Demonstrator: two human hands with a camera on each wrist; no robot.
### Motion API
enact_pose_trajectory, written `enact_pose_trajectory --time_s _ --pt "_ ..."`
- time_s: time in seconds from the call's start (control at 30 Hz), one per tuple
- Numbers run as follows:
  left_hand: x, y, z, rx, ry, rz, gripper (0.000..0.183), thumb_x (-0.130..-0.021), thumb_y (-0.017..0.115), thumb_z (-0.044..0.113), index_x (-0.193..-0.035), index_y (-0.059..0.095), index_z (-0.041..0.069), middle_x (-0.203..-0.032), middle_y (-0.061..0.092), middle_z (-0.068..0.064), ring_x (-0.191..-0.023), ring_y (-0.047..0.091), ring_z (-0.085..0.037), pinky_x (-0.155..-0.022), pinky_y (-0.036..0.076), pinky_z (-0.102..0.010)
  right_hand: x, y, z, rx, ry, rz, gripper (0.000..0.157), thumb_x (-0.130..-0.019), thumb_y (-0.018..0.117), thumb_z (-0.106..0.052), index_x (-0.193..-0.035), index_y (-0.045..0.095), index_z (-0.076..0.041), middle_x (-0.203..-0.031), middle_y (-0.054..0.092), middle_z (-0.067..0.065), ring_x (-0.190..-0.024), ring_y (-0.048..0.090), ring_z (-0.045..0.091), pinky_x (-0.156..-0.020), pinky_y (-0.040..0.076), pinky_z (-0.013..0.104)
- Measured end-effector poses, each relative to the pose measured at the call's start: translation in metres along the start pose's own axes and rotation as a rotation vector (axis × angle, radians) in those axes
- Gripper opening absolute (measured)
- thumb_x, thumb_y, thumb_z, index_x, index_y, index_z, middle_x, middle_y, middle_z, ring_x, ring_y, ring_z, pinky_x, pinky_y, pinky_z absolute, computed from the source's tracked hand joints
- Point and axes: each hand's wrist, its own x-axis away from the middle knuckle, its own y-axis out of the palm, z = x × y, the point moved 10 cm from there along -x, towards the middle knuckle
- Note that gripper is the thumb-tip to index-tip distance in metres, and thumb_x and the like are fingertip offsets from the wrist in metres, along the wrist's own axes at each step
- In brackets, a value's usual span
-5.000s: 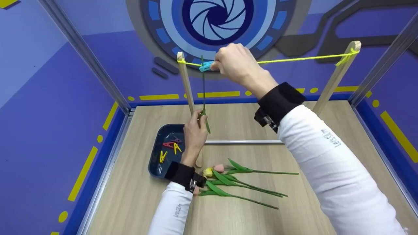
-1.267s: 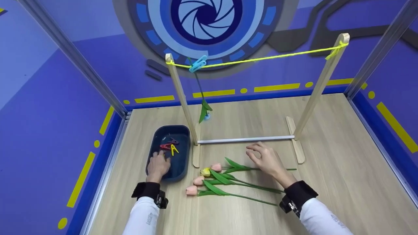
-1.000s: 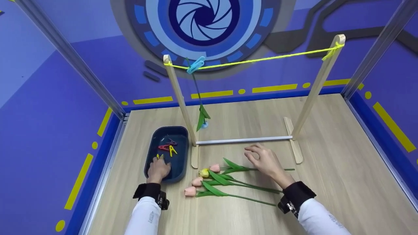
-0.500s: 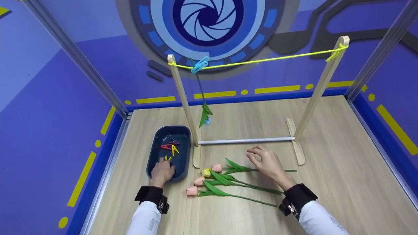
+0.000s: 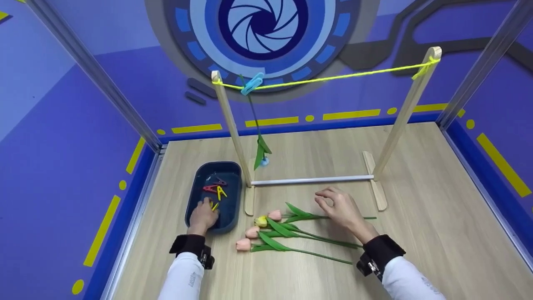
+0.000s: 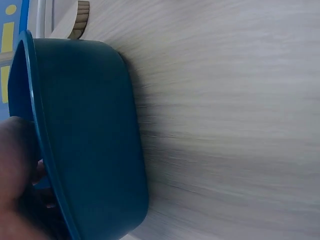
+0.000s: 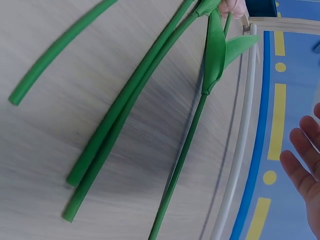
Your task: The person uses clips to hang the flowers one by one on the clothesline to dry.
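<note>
My left hand (image 5: 203,216) reaches into the dark blue tray (image 5: 237,208), its fingers bent at a yellow clothespin (image 5: 214,206) whose ends show beside the fingertips. In the left wrist view, the tray wall (image 6: 90,135) hides most of those fingers. Loosely bent and holding nothing, my right hand (image 5: 343,210) hovers over the stem of the farthest pink tulip (image 5: 275,215). Other artificial tulips lie alongside: a yellow one (image 5: 261,221) and two more pink ones, heads to the left. A light blue clothespin (image 5: 252,84) fastens a blue flower (image 5: 264,161) upside down on the yellow string (image 5: 333,78).
The string spans two wooden posts (image 5: 406,114) joined by a white rod (image 5: 312,180) low down. Red (image 5: 209,188), yellow (image 5: 221,192) and purple (image 5: 220,181) clothespins lie deeper in the tray, beside the left post. Blue panels enclose the wooden tabletop (image 5: 437,233).
Both hands have left the string and the hung blue flower, which now dangles freely. The left hand has gone down into the tray and shifted a yellow clothespin; the right has lowered over the tulips.
</note>
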Motion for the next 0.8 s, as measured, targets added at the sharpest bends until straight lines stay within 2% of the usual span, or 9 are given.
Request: enact_pose_trajectory --time_s 0.13,0.23,0.37,0.57,0.8 --pt "-0.004 0.008 -0.005 0.001 -0.043 -0.054 0.065 -0.093 0.063 0.023 -0.143 0.038 -0.010 -0.134 0.048 -0.035 -0.122 0.051 -0.053 -0.102 0.043 -0.059 0.001 -0.001 0.001 0.005 -0.013 0.014 0.014 -0.090 0.072 -0.016 -0.099 0.077 -0.006 -0.095 0.074 0.004 -0.088 0.071 0.021 -0.078 0.056 0.040" --pt "-0.006 0.006 -0.005 -0.016 -0.052 -0.055 0.060 -0.091 0.064 0.022 -0.137 0.046 -0.012 -0.132 0.049 -0.035 -0.120 0.052 -0.053 -0.101 0.044 -0.059 0.002 0.000 0.002 0.002 -0.014 0.015 0.014 -0.089 0.073 -0.015 -0.099 0.077 -0.006 -0.095 0.074 0.004 -0.087 0.072 0.021 -0.077 0.056 0.040" --pt "-0.003 0.001 -0.003 -0.043 -0.068 -0.036 0.044 -0.089 0.067 0.018 -0.121 0.060 -0.011 -0.123 0.054 -0.032 -0.111 0.058 -0.049 -0.096 0.048 -0.057 0.003 0.003 0.002 0.007 -0.002 -0.006 0.013 -0.090 0.072 -0.015 -0.099 0.077 -0.007 -0.095 0.074 0.004 -0.088 0.072 0.021 -0.077 0.056 0.039" --pt "-0.002 -0.003 0.006 -0.098 -0.030 0.001 0.031 -0.087 0.067 0.012 -0.109 0.067 -0.010 -0.116 0.059 -0.029 -0.100 0.063 -0.046 -0.090 0.052 -0.054 0.004 0.004 0.004 0.027 0.028 -0.016 0.013 -0.090 0.072 -0.017 -0.099 0.078 -0.010 -0.095 0.074 0.002 -0.088 0.071 0.020 -0.077 0.056 0.039" --pt "-0.005 -0.002 0.014 -0.132 0.025 0.069 0.017 -0.084 0.063 0.001 -0.098 0.069 -0.008 -0.103 0.068 -0.028 -0.094 0.068 -0.046 -0.082 0.054 -0.055 0.007 0.005 0.004 0.030 0.017 -0.021 0.013 -0.090 0.072 -0.017 -0.098 0.078 -0.009 -0.093 0.074 0.001 -0.085 0.071 0.018 -0.072 0.055 0.036"
